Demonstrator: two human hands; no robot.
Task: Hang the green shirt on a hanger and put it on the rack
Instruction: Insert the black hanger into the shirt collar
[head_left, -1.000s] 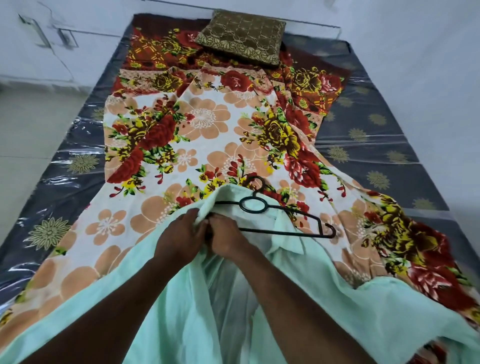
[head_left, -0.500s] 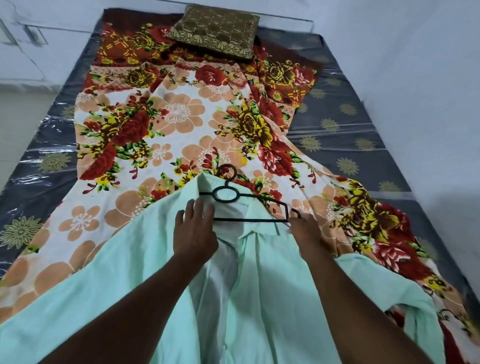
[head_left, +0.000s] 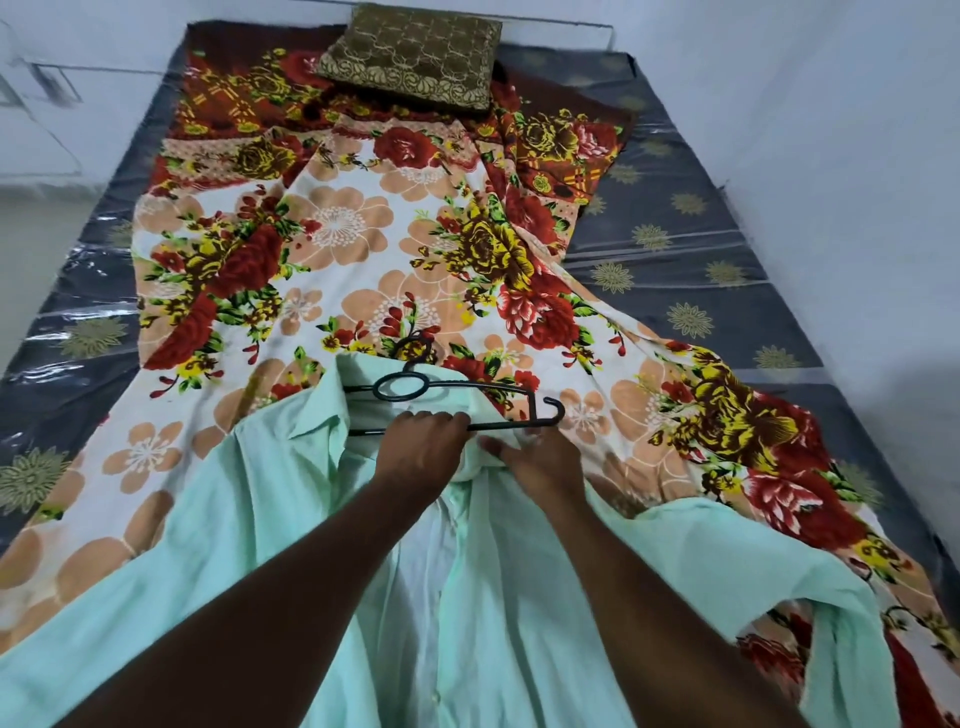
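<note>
A pale green shirt (head_left: 270, 525) lies spread on the bed, collar away from me, front placket open. A black plastic hanger (head_left: 400, 387) rests at the collar, its left end tucked under the shirt's left shoulder and its right end (head_left: 550, 415) bare. My left hand (head_left: 421, 452) curls its fingers over the hanger's lower bar. My right hand (head_left: 540, 460) pinches the shirt's right collar fabric just below the bare hanger end. No rack is in view.
A floral bedsheet (head_left: 353, 270) covers a dark plastic-wrapped mattress (head_left: 691, 291). A brown embroidered pillow (head_left: 415, 57) lies at the head of the bed. A wall runs along the right side, floor along the left.
My left hand moved right and closed over the hanger's lower bar. My right hand came in from the hanger's right end to the collar fabric. The hanger's right end is now uncovered.
</note>
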